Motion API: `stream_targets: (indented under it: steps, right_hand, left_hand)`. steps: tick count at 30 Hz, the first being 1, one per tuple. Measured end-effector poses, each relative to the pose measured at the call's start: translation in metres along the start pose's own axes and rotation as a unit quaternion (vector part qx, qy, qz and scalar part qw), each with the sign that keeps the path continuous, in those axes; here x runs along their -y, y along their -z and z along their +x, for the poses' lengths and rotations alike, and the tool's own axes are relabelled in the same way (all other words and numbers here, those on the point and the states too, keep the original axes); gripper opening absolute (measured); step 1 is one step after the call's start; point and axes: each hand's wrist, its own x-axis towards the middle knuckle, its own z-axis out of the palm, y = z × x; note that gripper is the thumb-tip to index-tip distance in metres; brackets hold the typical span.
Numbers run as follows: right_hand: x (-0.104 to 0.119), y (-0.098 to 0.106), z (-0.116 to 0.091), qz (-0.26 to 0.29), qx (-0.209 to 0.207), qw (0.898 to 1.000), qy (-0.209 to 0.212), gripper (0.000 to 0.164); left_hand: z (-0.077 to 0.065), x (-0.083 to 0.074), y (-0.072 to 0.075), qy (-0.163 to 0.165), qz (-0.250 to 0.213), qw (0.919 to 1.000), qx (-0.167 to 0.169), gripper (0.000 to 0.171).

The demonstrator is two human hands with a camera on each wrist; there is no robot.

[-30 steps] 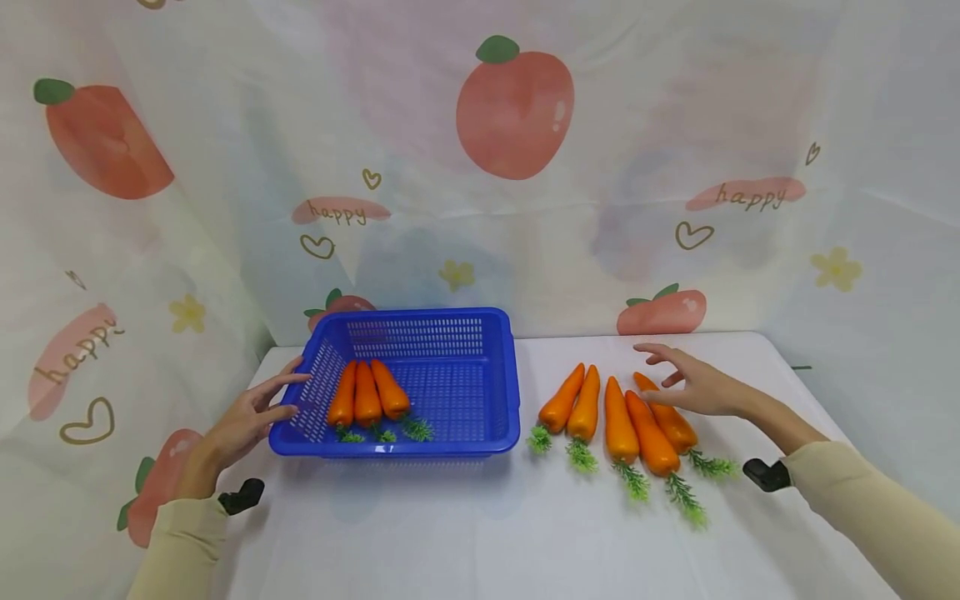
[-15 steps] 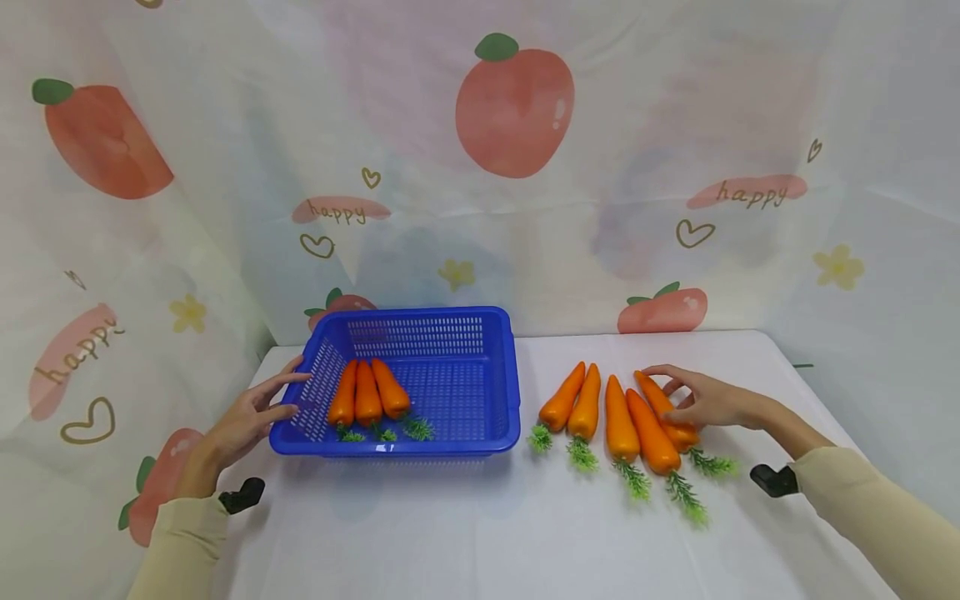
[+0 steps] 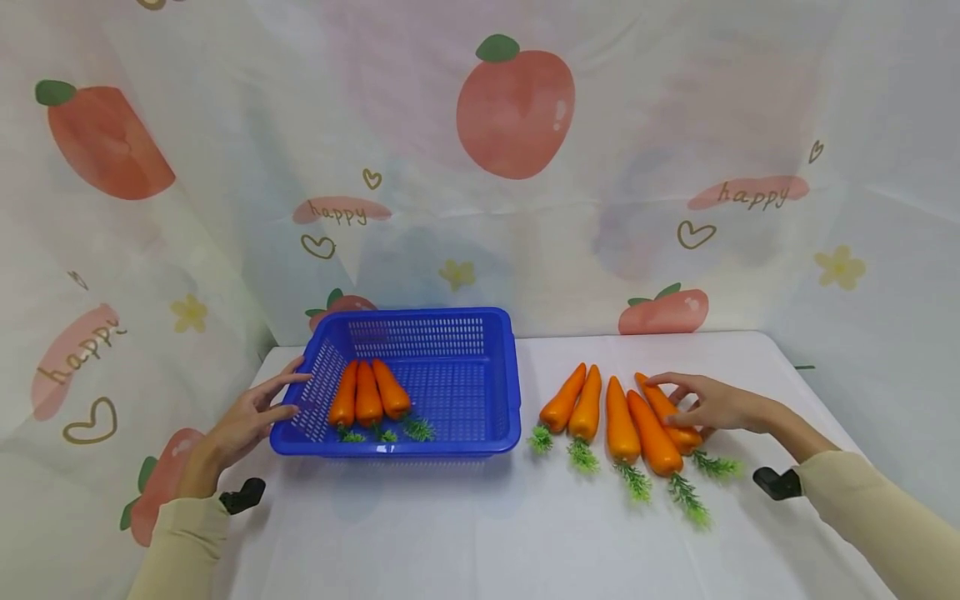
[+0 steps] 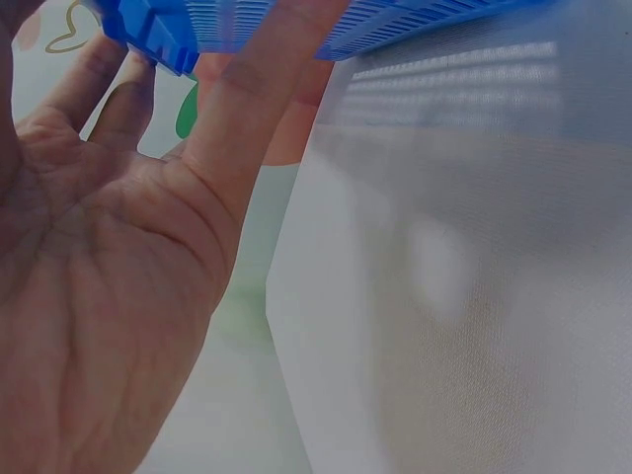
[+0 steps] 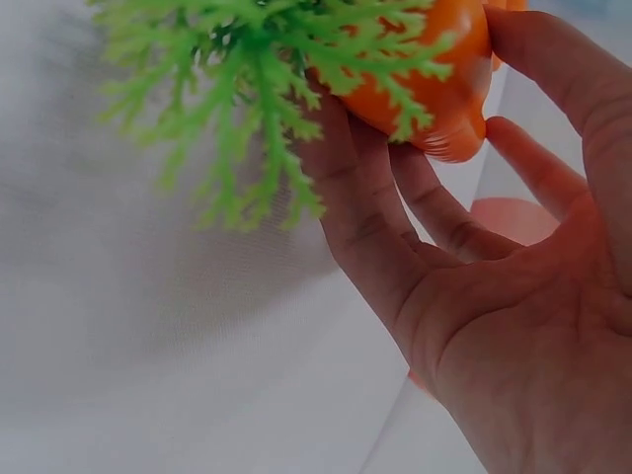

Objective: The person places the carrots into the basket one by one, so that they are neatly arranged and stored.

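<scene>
My right hand [image 3: 716, 406] curls round the rightmost orange carrot [image 3: 660, 408], with fingers and thumb on opposite sides of it. In the right wrist view the carrot [image 5: 434, 89] shows its thick end and leafy green top [image 5: 257, 109], and fingertips meet the orange surface. On the left, my left hand [image 3: 243, 421] rests its fairly straight, spread fingers and thumb against the left rim of a blue plastic basket [image 3: 513, 383]. From the left wrist view, the fingertips reach the blue basket edge [image 4: 163, 35]. Three carrots [image 3: 367, 396] lie side by side inside the basket's left half.
On the white-covered table [image 3: 480, 525], a pair of carrots [image 3: 583, 404] lies just right of the basket. Two more carrots [image 3: 621, 425] lie between that pair and my right hand. A fruit-print cloth [image 3: 405, 125] hangs behind the table.
My right hand has come down onto the rightmost carrot from above, and its fingers have closed round it. The left hand and the basket stay where they were.
</scene>
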Motion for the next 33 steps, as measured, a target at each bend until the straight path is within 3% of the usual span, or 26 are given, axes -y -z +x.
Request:
stream_targets:
  steps: [33]
  right_hand:
    - [-0.0011,0.0028,0.0021,0.013,0.007,1.000,0.007,0.073]
  left_hand:
    - [0.0008,0.0025,0.0007,-0.006,0.007,0.9999,-0.008,0.055]
